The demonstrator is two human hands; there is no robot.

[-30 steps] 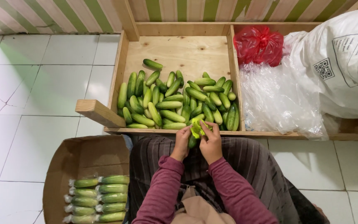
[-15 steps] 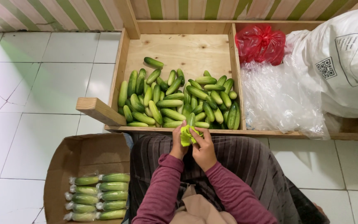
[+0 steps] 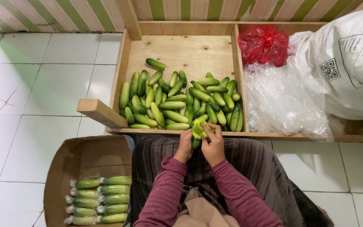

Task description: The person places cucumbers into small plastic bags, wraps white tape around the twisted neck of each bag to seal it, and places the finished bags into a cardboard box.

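My left hand (image 3: 185,146) and my right hand (image 3: 213,143) meet over my lap, just in front of the wooden crate (image 3: 122,71). Together they hold one cucumber (image 3: 196,143) upright, with a yellow-green wrap (image 3: 198,128) bunched around its top end. My right fingers pinch the wrap; my left hand steadies the cucumber from the side. A heap of loose green cucumbers (image 3: 177,103) fills the near half of the crate, right beyond my hands.
A cardboard box (image 3: 85,153) at my lower left holds several wrapped cucumbers (image 3: 99,199) in two columns. Clear plastic bags (image 3: 282,101), a red bag (image 3: 263,44) and a big white sack (image 3: 345,63) lie right. White tiled floor surrounds me.
My hands dipped toward my lap with the cucumber, then rose back to the crate's front edge. The wrap is being worked around the cucumber's top. Nothing else has moved.
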